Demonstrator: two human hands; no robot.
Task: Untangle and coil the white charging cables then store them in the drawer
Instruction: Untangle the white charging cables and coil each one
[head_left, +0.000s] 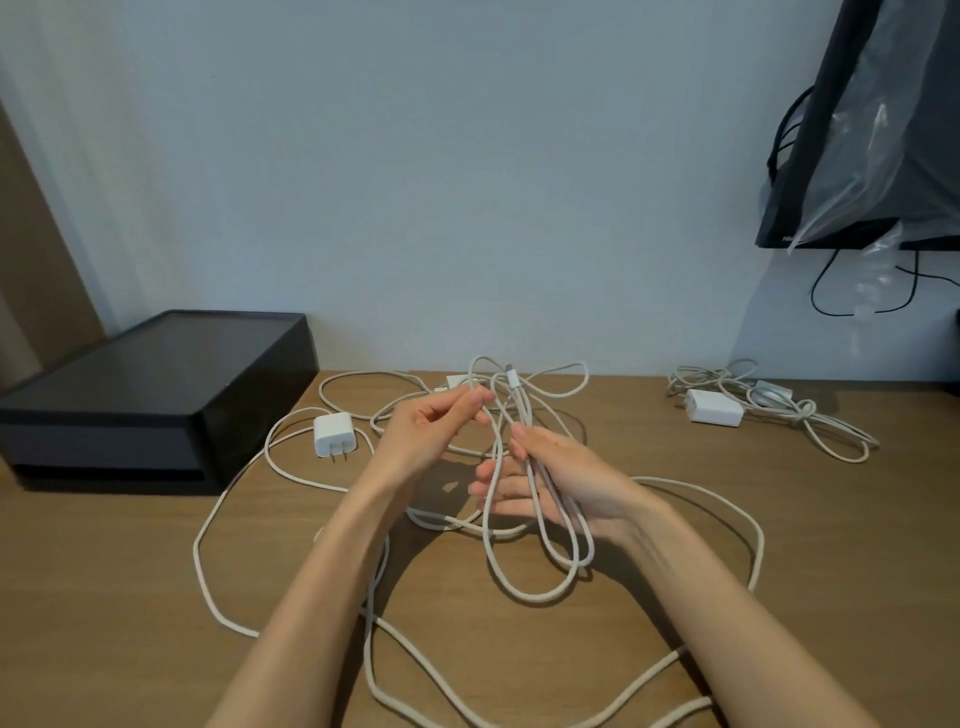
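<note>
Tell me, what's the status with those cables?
Left hand pinches the cable; right hand grips its loops. Rest sprawled across desk. Second bundle lying far right.

Both arms are bare and reach forward, the left forearm (332, 545) and right forearm (727, 597) angling inward so the hands come close together. The left hand (436, 426) sits a little higher and farther out, its thumb and curled fingers pinching a strand of cable (519, 402). The right hand (561, 478) is turned palm inward, with the thumb pressing several cable loops against its straighter fingers.
</note>
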